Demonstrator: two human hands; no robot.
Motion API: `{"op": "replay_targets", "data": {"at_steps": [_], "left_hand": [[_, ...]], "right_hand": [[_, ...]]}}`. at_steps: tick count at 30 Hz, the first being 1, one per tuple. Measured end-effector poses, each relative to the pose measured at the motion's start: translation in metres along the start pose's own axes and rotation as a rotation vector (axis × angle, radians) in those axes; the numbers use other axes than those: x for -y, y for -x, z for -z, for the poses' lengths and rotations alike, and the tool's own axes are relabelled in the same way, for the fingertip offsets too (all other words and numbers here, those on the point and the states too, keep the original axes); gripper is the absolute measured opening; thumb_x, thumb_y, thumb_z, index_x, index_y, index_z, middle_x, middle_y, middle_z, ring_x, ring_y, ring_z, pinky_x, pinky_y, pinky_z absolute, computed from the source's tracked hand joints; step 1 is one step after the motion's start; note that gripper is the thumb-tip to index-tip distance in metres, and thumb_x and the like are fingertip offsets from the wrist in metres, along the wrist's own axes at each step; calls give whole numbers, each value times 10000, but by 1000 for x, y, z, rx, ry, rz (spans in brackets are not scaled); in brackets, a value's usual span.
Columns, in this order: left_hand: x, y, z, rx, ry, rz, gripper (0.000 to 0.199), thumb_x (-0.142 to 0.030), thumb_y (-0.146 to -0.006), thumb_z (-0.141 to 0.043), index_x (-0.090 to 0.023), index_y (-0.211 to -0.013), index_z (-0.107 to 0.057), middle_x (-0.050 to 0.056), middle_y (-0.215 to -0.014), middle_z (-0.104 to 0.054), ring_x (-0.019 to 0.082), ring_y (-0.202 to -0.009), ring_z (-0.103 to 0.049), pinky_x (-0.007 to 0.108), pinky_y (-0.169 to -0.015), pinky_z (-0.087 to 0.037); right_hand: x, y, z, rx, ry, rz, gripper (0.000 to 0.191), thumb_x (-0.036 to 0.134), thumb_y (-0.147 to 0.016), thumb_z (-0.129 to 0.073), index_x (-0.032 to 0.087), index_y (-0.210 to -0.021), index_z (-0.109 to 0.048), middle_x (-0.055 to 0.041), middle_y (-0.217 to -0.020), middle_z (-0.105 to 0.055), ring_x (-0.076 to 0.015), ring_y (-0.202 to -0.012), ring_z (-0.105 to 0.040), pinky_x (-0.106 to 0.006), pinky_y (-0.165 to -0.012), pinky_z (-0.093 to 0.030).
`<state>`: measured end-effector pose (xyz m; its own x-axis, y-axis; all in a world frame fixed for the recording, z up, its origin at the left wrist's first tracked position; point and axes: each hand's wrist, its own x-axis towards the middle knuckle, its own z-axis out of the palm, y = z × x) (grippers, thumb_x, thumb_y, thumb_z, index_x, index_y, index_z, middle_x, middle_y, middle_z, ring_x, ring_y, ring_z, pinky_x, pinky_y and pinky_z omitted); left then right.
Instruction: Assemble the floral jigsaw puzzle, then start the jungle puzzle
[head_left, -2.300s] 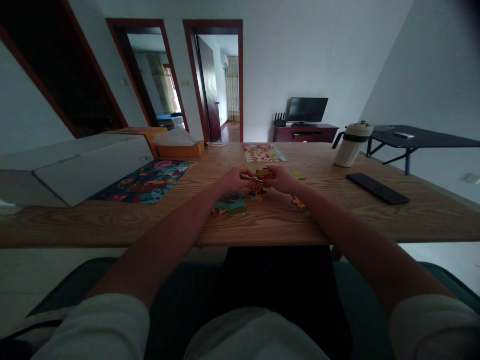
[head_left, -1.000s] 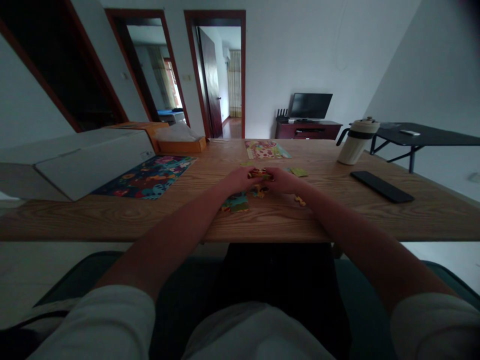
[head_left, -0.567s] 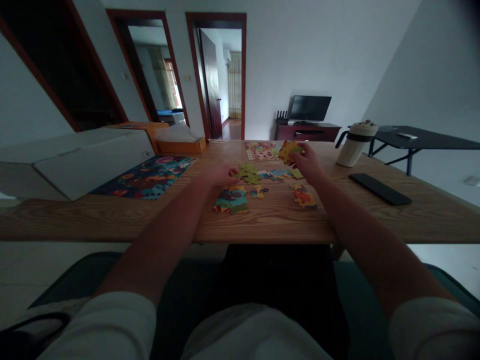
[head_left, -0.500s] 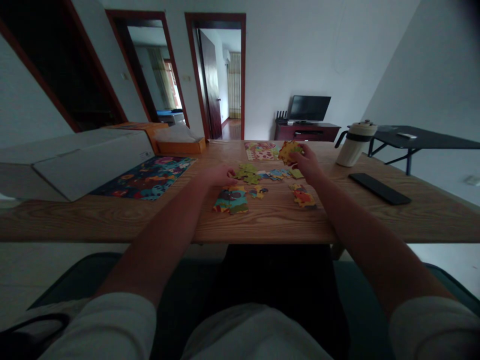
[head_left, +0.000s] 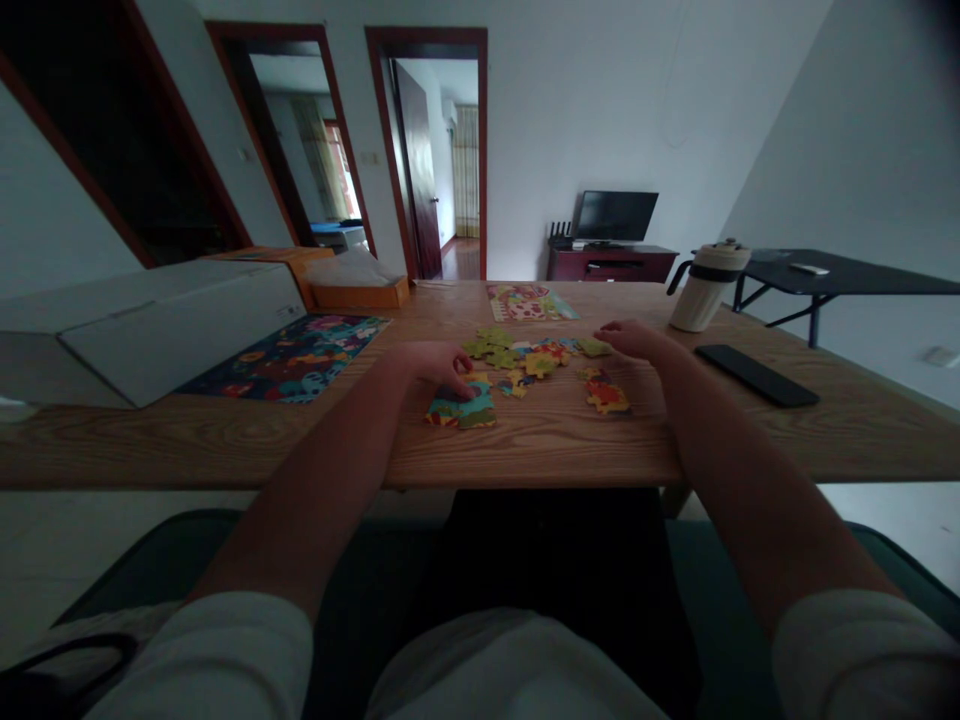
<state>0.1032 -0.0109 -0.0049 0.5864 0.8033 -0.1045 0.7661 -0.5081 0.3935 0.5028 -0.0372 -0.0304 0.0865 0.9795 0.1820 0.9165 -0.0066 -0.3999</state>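
My left hand [head_left: 441, 368] is over the upper left edge of a small joined teal jigsaw section [head_left: 472, 408], its thumb and forefinger apart. At the tips of my right hand [head_left: 637, 341] lies a plain yellow-green puzzle piece [head_left: 594, 347]; the fingers stretch out, and contact is hard to judge. Between the hands are a pile of green jigsaw pieces [head_left: 491, 345], yellow and red pieces [head_left: 544, 360] and a small yellow piece with dark markings [head_left: 516, 384]. Nearer me on the right sits an orange-red puzzle section [head_left: 604, 392].
A colourful picture sheet [head_left: 529, 303] lies farther back on the wooden table [head_left: 300, 445]. To the left are a dark illustrated sheet [head_left: 289, 360], a white box [head_left: 180, 310] and an orange tissue box [head_left: 360, 293]. A cream flask [head_left: 706, 290] and black phone-like slab [head_left: 754, 375] are right.
The yellow and orange pieces that my right hand held up now lie mid-table, and that hand has dropped lower and to the right. My left hand has come nearer, over the teal section.
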Motion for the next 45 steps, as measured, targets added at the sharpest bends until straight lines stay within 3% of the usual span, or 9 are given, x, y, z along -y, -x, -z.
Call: {"op": "replay_targets", "data": {"at_steps": [4,9,13,18,25,31,36,41,45], "left_hand": [[-1,0,-2,7,-24,4,550,-558,-447,-926,-253,-884,-792,38,-847,-761,242,-760,-691,283,-713,-492],[0,-1,-3,10,-76,30,538,-566,-472,-920,-252,-885,-776,53,-858,-755,255,-786,-680,300,-745,-492],[1,-2,-3,-26,-37,-43,467,-508,-439,-930,-255,-768,-714,13,-744,-717,228,-708,-662,274,-679,-476],[-2,2,0,-73,42,-70,510,-459,-444,-935,-239,-825,-675,10,-780,-714,231,-736,-668,276,-654,-458],[-5,3,4,13,331,-176,392,-420,-685,-841,-241,-921,-584,1,-719,-705,187,-619,-664,267,-545,-452],[-17,5,5,-245,576,-204,379,-337,-762,-841,-217,-953,-536,-5,-765,-702,139,-604,-650,238,-548,-481],[-22,-3,-2,-467,675,-252,378,-304,-789,-856,-207,-918,-513,-32,-749,-642,124,-649,-650,232,-594,-523],[-26,-10,-10,-494,751,-321,391,-310,-775,-880,-190,-897,-529,-20,-778,-660,130,-693,-677,246,-639,-557],[-30,-11,-14,-490,797,-323,392,-290,-760,-891,-184,-899,-540,-16,-803,-679,126,-682,-690,234,-623,-561]], "right_hand": [[-1,2,1,108,102,-51,423,470,-897,-706,151,-1156,-805,-193,-1096,-782,-342,-1037,-725,-443,-969,-533],[9,4,7,188,-8,-71,444,408,-913,-718,156,-1277,-751,-179,-1207,-757,-299,-1039,-724,-395,-932,-557],[8,3,7,238,-55,-73,488,436,-940,-683,159,-1341,-707,-163,-1090,-783,-264,-884,-741,-371,-785,-591],[4,-2,-1,253,16,-55,498,389,-923,-697,143,-1357,-695,-154,-1050,-791,-257,-849,-750,-378,-809,-590],[9,-1,-4,194,22,-25,414,346,-885,-745,164,-1257,-752,-164,-1147,-776,-272,-923,-749,-381,-862,-586],[39,12,-13,12,-214,101,320,258,-923,-688,135,-1210,-754,-178,-1189,-762,-278,-1005,-731,-419,-919,-574],[89,31,-33,148,-555,380,266,244,-858,-740,196,-1118,-774,-106,-1173,-774,-232,-983,-724,-407,-920,-587],[113,40,-47,221,-738,494,338,305,-808,-775,225,-1135,-742,-59,-1089,-776,-201,-915,-712,-374,-860,-591],[107,34,-46,143,-679,442,243,418,-804,-750,183,-859,-724,-33,-807,-716,-168,-720,-622,-313,-670,-514]]}}
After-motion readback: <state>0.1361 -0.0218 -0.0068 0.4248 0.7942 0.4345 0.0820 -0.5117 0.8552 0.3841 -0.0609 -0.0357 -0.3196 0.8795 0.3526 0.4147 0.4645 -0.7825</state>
